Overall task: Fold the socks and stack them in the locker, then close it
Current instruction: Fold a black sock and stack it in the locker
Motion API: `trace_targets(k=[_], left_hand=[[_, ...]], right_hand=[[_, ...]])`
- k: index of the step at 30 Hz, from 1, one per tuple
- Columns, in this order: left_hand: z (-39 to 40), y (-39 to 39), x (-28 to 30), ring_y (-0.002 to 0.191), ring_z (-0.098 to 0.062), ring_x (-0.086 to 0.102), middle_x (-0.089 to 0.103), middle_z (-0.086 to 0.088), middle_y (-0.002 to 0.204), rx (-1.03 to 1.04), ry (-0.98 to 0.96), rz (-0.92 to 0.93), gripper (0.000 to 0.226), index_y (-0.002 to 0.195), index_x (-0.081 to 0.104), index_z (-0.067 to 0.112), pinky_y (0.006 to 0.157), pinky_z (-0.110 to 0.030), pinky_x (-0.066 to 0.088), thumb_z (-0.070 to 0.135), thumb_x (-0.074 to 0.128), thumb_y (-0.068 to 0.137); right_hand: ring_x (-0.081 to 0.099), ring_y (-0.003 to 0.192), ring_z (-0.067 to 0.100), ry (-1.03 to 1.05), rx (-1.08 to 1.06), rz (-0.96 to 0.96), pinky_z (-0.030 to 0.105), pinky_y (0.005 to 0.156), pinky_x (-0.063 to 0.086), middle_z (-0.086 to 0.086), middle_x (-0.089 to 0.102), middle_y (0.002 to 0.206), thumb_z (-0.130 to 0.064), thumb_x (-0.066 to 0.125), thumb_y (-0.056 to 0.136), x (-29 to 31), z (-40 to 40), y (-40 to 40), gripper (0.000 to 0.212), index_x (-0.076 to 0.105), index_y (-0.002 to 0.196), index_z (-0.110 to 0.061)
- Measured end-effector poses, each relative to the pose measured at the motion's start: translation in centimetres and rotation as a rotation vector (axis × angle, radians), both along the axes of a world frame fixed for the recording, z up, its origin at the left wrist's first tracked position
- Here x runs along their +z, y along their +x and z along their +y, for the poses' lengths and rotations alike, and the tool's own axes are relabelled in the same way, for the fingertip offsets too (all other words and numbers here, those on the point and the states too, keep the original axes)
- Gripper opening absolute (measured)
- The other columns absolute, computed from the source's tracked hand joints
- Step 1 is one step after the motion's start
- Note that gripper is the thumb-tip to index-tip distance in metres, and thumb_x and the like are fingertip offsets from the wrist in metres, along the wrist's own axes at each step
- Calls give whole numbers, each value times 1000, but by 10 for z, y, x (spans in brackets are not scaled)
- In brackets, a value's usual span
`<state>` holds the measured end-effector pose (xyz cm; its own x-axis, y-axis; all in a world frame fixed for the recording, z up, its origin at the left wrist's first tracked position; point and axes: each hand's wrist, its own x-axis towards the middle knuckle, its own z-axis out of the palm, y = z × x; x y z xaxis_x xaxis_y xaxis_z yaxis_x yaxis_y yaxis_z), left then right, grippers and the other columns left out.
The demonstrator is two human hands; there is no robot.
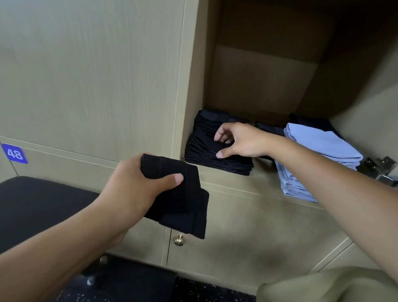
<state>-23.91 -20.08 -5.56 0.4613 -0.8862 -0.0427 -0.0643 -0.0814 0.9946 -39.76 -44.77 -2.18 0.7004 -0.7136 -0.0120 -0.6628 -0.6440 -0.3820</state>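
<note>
Now two sock stacks: left hand [136,187] grips one folded black sock [181,199]; right hand [240,140], fingers loosely apart, touches the black stack [207,155], blue stack [318,160] beside.

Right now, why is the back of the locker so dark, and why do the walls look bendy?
Head view: light comes from the front, so the locker fades into shadow at its top and back; the black socks lose detail there. The wide-angle lens bends the straight edges of the doors.

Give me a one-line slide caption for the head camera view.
Left hand grips a folded black sock while right hand touches the black sock stack in the open beige locker.
</note>
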Motion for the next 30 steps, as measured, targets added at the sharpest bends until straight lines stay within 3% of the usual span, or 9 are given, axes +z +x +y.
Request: trace_targets(k=[4, 7, 11, 15, 17, 19, 21, 26, 30], left_hand=[[3, 1, 3, 85, -20, 78, 80, -1, 92, -10, -14, 108, 16, 102, 74, 14, 76, -35, 60, 15, 79, 86], [4, 4, 5, 89, -21, 78, 80, -2, 95, -5, -21, 130, 19, 105, 74, 14, 79, -37, 60, 16, 78, 87], [5, 6, 7, 93, -22, 77, 80, -3, 99, 35, -35, 166, 26, 110, 74, 14, 88, -41, 58, 20, 79, 85], [6, 4, 16, 93, -24, 77, 79, -6, 102, 52, -83, 266, 32, 115, 71, 10, 82, -36, 56, 19, 77, 85], [7, 2, 20, 94, -25, 77, 79, -7, 103, 34, -88, 283, 32, 116, 70, 10, 80, -36, 55, 19, 75, 86], [6, -1, 21, 95, -27, 77, 79, -8, 103, 24, -94, 288, 32, 117, 70, 9, 82, -37, 55, 19, 75, 87], [5, -5, 21, 95, -26, 77, 79, -8, 103, 28, -94, 287, 31, 116, 71, 9, 83, -38, 55, 21, 74, 87], [1, -8, 23, 89, -23, 77, 80, -7, 99, 136, -134, 317, 25, 110, 73, 9, 74, -33, 53, 24, 73, 89], [0, 5, 32, 91, -21, 76, 80, -3, 97, 286, -200, 327, 21, 108, 73, 13, 75, -32, 53, 23, 74, 90]], right_hand=[[59, 114, 11, -56, -21, -52, 31, 103, 46, -9, 65, 118, -33, 84, 81, 7, 10, -7, 42, 63, 116, -24], [62, 109, 6, -106, -59, -216, 24, 96, 46, -11, 67, 113, -33, 80, 86, 8, 32, -14, 32, 65, 113, -24], [69, 98, 6, 192, -101, -327, 25, 87, 51, -11, 74, 104, -40, 77, 87, 11, 75, -18, 34, 65, 116, -27], [72, 100, 14, 614, -114, -328, 35, 96, 57, 1, 77, 108, -43, 75, 89, 9, 113, -22, 47, 59, 128, -22], [72, 96, 17, 819, -71, -390, 36, 96, 58, 10, 75, 111, -31, 72, 94, 7, 127, -24, 38, 61, 125, -13], [71, 93, 17, 901, -8, -450, 35, 92, 58, 8, 75, 104, -22, 66, 98, 7, 134, -27, 16, 68, 111, -12], [72, 85, 12, 928, 6, -508, 32, 86, 58, 1, 75, 96, -16, 63, 100, 8, 135, -30, 8, 70, 103, -16], [66, 66, 3, 866, -53, -579, 23, 71, 55, -6, 72, 79, -9, 61, 100, 7, 131, -36, 10, 71, 100, -12], [70, 83, 14, 823, -150, -699, 32, 80, 59, 10, 75, 100, -11, 61, 100, 9, 122, -41, 13, 73, 107, -8]])
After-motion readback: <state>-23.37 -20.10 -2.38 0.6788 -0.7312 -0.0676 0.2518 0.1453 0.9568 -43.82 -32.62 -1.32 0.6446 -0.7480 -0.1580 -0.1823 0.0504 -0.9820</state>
